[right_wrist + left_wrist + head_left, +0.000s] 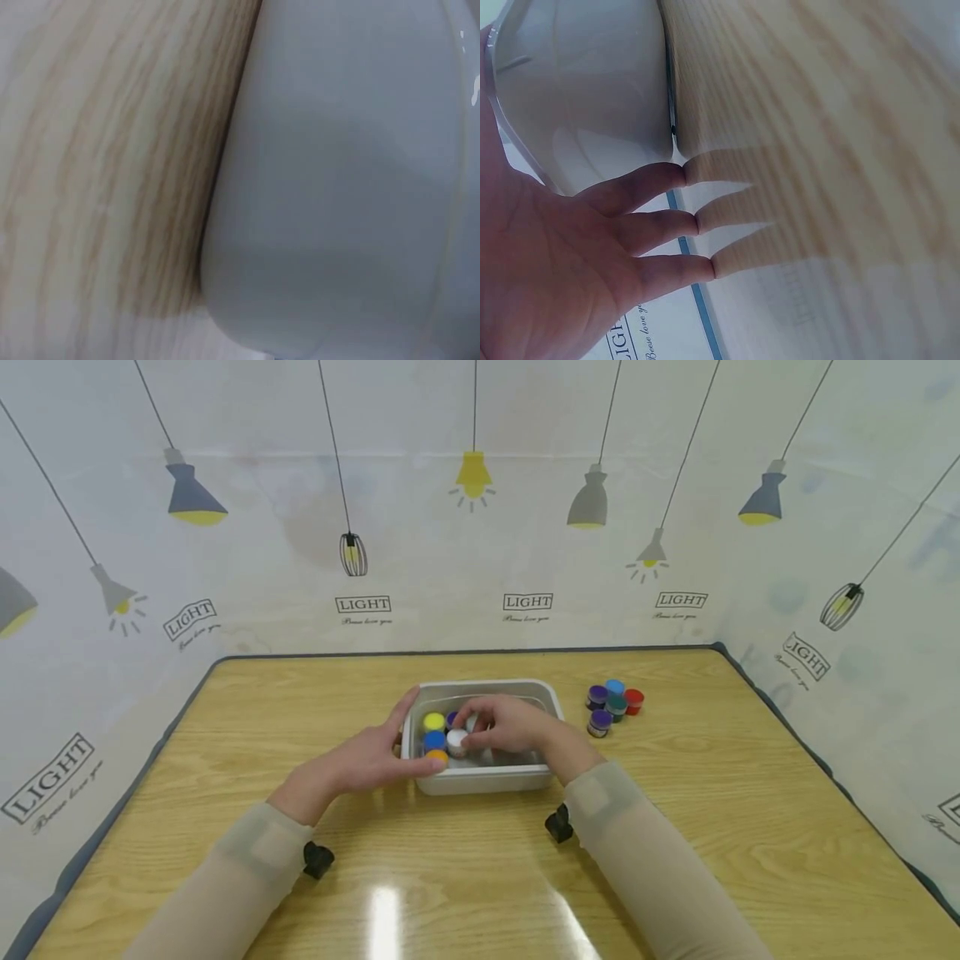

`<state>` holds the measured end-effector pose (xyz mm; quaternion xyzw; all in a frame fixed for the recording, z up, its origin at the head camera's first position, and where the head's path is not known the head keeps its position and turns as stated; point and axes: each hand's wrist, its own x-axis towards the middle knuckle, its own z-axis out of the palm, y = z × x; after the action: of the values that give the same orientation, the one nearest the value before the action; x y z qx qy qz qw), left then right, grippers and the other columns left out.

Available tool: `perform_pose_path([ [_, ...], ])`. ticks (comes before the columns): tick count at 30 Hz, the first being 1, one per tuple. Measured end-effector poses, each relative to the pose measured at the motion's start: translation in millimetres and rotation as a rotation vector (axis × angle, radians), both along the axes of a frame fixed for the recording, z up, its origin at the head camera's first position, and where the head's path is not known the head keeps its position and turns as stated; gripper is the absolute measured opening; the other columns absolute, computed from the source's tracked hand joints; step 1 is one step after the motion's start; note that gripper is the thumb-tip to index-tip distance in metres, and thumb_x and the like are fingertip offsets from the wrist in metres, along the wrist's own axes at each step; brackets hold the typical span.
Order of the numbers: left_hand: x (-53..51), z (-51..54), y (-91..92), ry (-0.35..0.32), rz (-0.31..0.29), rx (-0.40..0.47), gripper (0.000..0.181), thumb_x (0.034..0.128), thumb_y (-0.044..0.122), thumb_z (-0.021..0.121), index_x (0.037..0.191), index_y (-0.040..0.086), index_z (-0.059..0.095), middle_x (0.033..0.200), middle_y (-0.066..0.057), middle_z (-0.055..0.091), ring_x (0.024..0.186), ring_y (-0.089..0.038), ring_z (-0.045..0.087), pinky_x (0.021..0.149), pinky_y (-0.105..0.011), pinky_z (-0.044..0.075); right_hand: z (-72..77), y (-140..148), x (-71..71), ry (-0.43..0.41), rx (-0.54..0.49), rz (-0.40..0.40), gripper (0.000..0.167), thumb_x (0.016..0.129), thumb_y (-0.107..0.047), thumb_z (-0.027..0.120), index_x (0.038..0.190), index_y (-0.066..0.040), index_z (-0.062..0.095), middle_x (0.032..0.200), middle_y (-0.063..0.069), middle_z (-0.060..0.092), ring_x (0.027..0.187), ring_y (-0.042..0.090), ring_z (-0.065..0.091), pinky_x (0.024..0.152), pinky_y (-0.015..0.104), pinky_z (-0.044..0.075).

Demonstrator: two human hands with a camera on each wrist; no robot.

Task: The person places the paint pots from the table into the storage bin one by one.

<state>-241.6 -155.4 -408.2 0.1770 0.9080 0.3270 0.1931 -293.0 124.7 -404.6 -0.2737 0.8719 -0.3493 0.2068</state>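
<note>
A white rectangular bin [483,782] stands on the table, with several small jars inside. My right hand [510,724] reaches into it and pinches a white-lidded jar [457,742] between thumb and fingers. Beside that jar are ones with a yellow lid [433,722], a blue lid [434,741] and an orange lid [437,757]. A dark purple lid [452,719] and another pale one are partly hidden by the right fingers. My left hand [367,758] rests against the bin's left side, its thumb over the rim; in the left wrist view three straight fingers touch the table.
Right of the bin, several jars stand grouped on the wooden table [712,793]: purple [599,722], light blue [615,687], green [617,705] and red [633,700] among them. A backdrop [420,485] printed with lamps encloses the table's back and sides.
</note>
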Motion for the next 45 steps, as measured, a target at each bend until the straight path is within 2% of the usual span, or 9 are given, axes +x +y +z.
perform_pose_path([
  [12,-0.3,0.9,-0.5,0.005,-0.002,-0.008,0.127,0.0908,0.083,0.069,0.175,0.038,-0.015,0.163,-0.029,0.053,0.133,-0.036,0.065,0.116,-0.061,0.049,1.1,-1.4,1.3,-0.023,0.002,-0.005,0.025,0.105,-0.022,0.077,0.129,-0.019,0.072,0.099,0.004,0.076,0.077,0.021,0.07,0.07,0.029,0.057],
  [19,-0.2,1.5,1.7,-0.003,0.013,-0.002,0.127,0.0889,0.085,0.07,0.174,0.043,-0.015,0.164,-0.026,0.053,0.137,-0.036,0.063,0.117,-0.06,0.048,0.8,0.4,0.9,-0.006,0.022,-0.009,0.024,0.105,-0.024,0.076,0.129,-0.022,0.072,0.101,0.003,0.076,0.08,0.019,0.07,0.073,0.031,0.058],
  [27,-0.4,0.3,0.3,0.004,0.009,-0.004,0.127,0.0887,0.084,0.07,0.174,0.043,-0.014,0.165,-0.026,0.052,0.138,-0.037,0.062,0.118,-0.061,0.047,1.3,0.0,0.9,0.014,0.023,0.001,0.025,0.105,-0.023,0.077,0.129,-0.021,0.073,0.102,0.004,0.076,0.084,0.02,0.071,0.075,0.032,0.059],
  [31,-0.2,-0.4,-0.3,0.01,0.003,-0.012,0.127,0.0888,0.085,0.069,0.175,0.043,-0.014,0.166,-0.026,0.051,0.14,-0.038,0.062,0.119,-0.062,0.047,2.1,0.9,1.5,0.043,0.021,-0.009,0.027,0.103,-0.027,0.079,0.13,-0.024,0.074,0.103,0.001,0.075,0.088,0.019,0.069,0.079,0.034,0.058],
  [34,0.1,0.1,-0.1,0.011,-0.004,-0.01,0.126,0.0887,0.085,0.069,0.175,0.043,-0.013,0.166,-0.026,0.051,0.143,-0.04,0.061,0.12,-0.063,0.046,3.2,2.7,1.8,0.064,-0.007,-0.034,0.029,0.103,-0.029,0.079,0.131,-0.026,0.075,0.103,-0.002,0.075,0.093,0.018,0.068,0.084,0.034,0.057],
  [38,0.3,-0.4,0.4,0.008,-0.002,-0.01,0.127,0.088,0.086,0.069,0.175,0.044,-0.013,0.166,-0.025,0.05,0.145,-0.041,0.059,0.121,-0.064,0.044,8.1,6.4,3.3,0.061,-0.088,-0.051,0.032,0.104,-0.027,0.078,0.134,-0.02,0.075,0.104,0.002,0.077,0.093,0.02,0.069,0.084,0.036,0.058],
  [43,-0.8,-1.4,-0.3,0.01,0.003,0.003,0.127,0.0886,0.084,0.07,0.175,0.043,-0.014,0.166,-0.025,0.051,0.144,-0.041,0.06,0.121,-0.062,0.045,22.1,18.1,9.3,0.043,-0.151,-0.059,0.034,0.106,-0.027,0.076,0.137,-0.015,0.073,0.109,0.015,0.077,0.084,0.026,0.066,0.082,0.05,0.06],
  [45,-1.0,-1.3,-1.2,0.012,0.003,0.009,0.127,0.0892,0.083,0.071,0.175,0.042,-0.014,0.165,-0.026,0.052,0.144,-0.041,0.06,0.12,-0.063,0.045,27.7,26.2,11.5,0.055,-0.15,-0.072,0.034,0.106,-0.028,0.076,0.137,-0.015,0.073,0.11,0.016,0.076,0.084,0.026,0.066,0.083,0.053,0.06],
])
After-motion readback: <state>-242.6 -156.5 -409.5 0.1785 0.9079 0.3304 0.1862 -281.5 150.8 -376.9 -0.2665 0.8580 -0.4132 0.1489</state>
